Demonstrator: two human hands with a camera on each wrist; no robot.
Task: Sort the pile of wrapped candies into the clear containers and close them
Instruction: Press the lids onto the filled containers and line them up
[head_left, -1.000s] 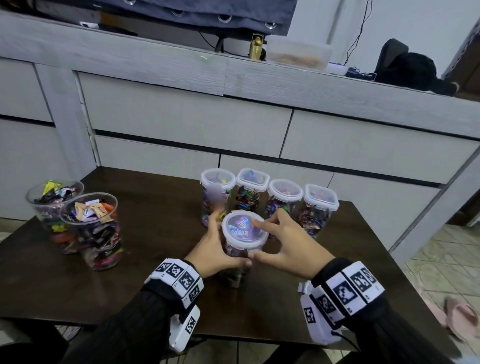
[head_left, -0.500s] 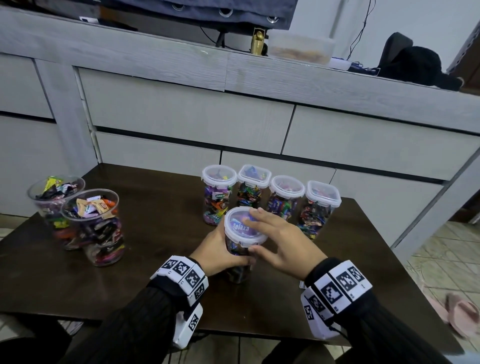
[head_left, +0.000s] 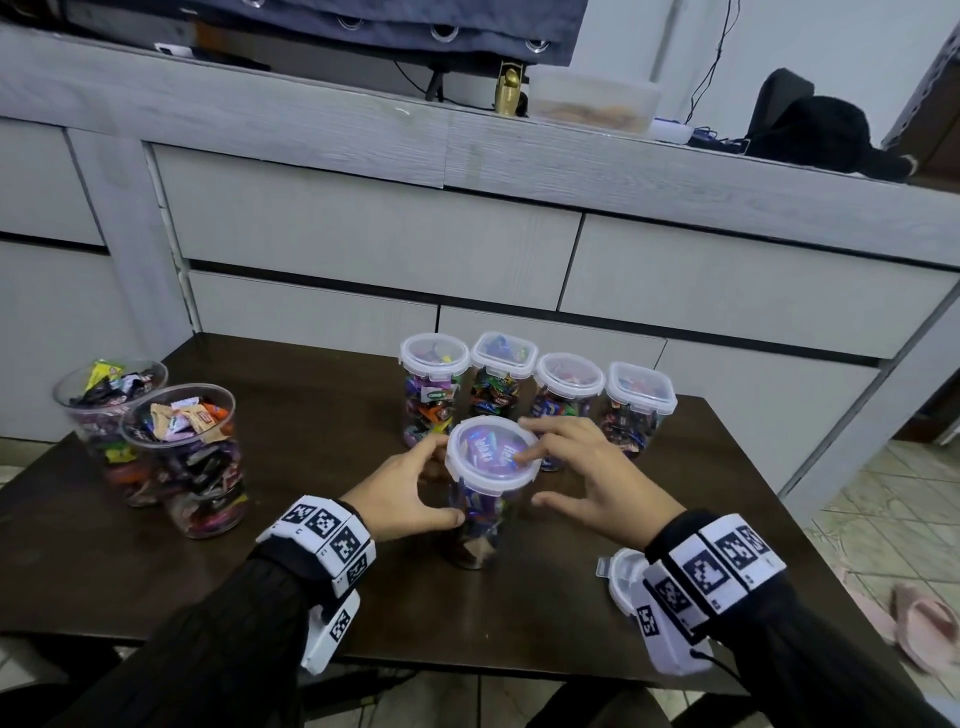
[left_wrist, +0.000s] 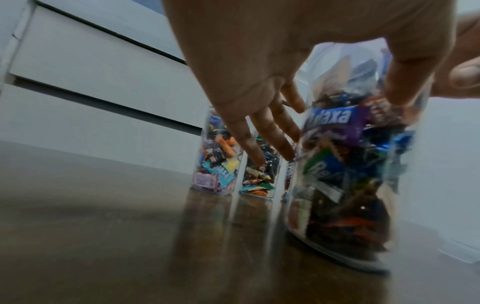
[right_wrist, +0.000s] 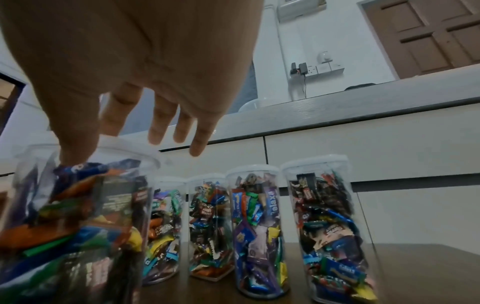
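Clear plastic forms the round container (head_left: 480, 512) that is stood near the front middle of the dark wooden table (head_left: 322, 597), packed with wrapped candies (left_wrist: 335, 131), among them purple wrappers printed "Relaxa". Its body is gripped by the left hand (head_left: 402, 488), whose thumb is laid across the near side while the fingers are curved round the far side; in the left wrist view the fingers are blurred, so how firmly they are pressed against the wall cannot be judged. A white-rimmed lid (head_left: 492, 453) is seated on the mouth of the container, and the right hand (head_left: 587, 467) is spread loosely above it, with one fingertip set on the lid's top, the thumb held apart just beside the container and nothing clasped. Whether the lid is fully snapped down cannot be told. Just behind, four lidded containers (head_left: 537, 400) filled with candies are lined up side by side along the back edge of the table. Well apart at the left edge, two open clear cups (head_left: 156, 441) are stood touching each other, both heaped with mixed sweets. A spare white lid (head_left: 621, 577) is seen lying on the table under the right wrist. Behind the table a grey cabinet (head_left: 363, 228) with drawer fronts is seen.
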